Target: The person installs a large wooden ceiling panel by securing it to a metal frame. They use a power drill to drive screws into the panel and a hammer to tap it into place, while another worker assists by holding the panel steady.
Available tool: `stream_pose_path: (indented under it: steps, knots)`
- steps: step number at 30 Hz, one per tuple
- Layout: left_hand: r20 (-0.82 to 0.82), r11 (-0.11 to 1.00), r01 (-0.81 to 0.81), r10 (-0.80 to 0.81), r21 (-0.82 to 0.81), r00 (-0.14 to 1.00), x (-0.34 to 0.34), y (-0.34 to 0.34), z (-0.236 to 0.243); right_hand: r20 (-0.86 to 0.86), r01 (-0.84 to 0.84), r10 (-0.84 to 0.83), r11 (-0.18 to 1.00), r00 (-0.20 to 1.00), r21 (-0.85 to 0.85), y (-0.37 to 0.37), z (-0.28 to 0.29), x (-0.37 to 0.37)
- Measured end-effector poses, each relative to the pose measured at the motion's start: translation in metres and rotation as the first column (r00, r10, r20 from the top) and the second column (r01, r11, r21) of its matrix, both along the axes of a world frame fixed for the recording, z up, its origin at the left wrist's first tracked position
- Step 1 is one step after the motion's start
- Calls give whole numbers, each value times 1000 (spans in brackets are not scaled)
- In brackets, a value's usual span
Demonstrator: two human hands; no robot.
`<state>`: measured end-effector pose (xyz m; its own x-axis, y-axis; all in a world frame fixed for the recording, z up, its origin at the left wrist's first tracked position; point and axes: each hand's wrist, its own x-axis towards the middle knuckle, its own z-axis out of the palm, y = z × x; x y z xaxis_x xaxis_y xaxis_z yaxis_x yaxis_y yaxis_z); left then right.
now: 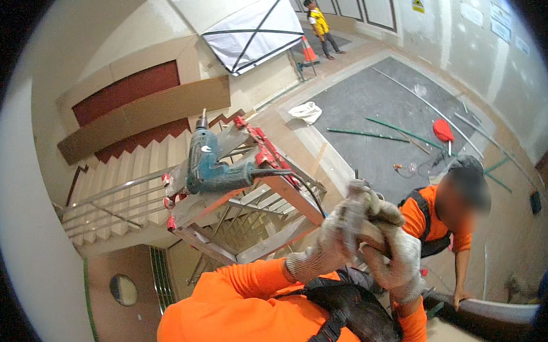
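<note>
My left hand [338, 232], in a pale knit work glove, is raised in front of my chest with its fingers closed. Against it is my right hand [395, 248], gloved alike, its fingers curled in. What they hold between them is hidden and partly blurred. To the left of my hands, a teal corded power drill [209, 161] lies on the top of a metal stepladder [271, 247] with red-trimmed edges. The drill's bit points away from me, and its black cord [308, 191] runs down toward my left glove.
A co-worker [432, 216] in orange leans at the right, one hand on a grey edge [494, 311]. Green rods [370, 135], long pipes [427, 106] and a red object [442, 130] lie on grey floor covering. Stairs with a railing [113, 205] descend at left. Beyond are a cone [308, 50] and a yellow-vested person [319, 23].
</note>
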<state>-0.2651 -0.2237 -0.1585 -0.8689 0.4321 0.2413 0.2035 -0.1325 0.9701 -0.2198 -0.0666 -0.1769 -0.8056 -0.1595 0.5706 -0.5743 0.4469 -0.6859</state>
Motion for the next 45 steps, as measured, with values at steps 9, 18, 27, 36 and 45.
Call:
stream_pose_path:
  steps: [9, 18, 27, 36, 45]
  knots:
    - [13, 707, -60, 71, 705, 997, -23, -93, 31, 58, -502, 502, 838, 863, 215, -87, 51, -78]
    - [-429, 710, -298, 649, 638, 628, 17, -199, 155, -3, -380, 446, 766, 895, 518, -219, 92, -125]
    - [-290, 694, -395, 651, 602, 702, 24, -242, 150, 3, -418, 480, 761, 877, 497, -227, 82, -130]
    - [-306, 817, -9, 226, 576, 925, 38, -229, 174, -80, -545, 541, 838, 837, -34, -170, 98, -116]
    - [-996, 567, -819, -46, -85, 72, -21, -181, 71, -51, -304, 329, 786, 943, -538, -15, 116, -53]
